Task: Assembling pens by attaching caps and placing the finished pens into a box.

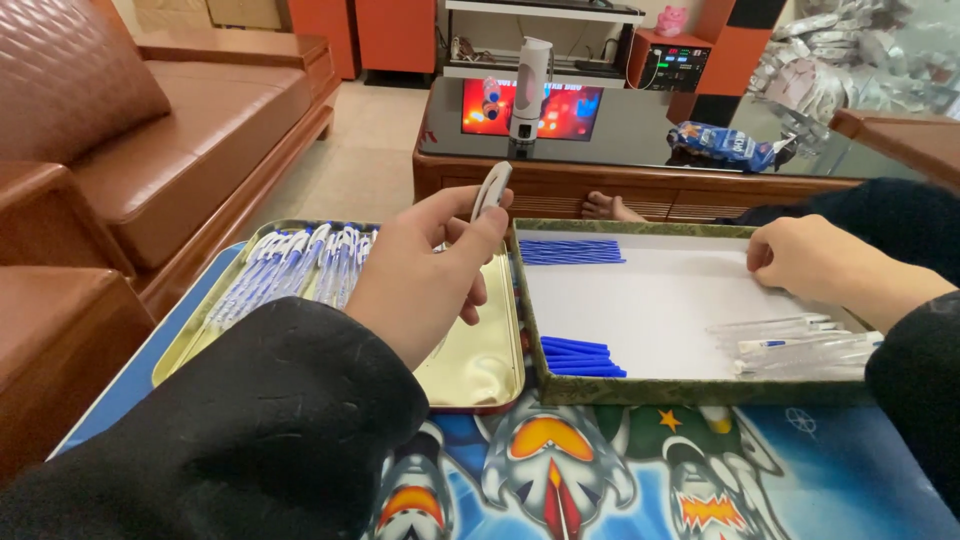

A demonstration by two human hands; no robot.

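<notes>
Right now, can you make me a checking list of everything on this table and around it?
Surface: low table with a blue cartoon-robot cover.
Job's things: gold metal tray holding assembled blue-and-white pens; cardboard box lid with blue refills, more blue pieces and clear pen barrels.
Clutter: nothing seen.
Hands: left hand pinches a white pen part; right hand rests in the box lid.
Cables: some by the far shelf, unclear.
Surroundings: brown leather sofa, dark glass coffee table, a bare foot.
</notes>
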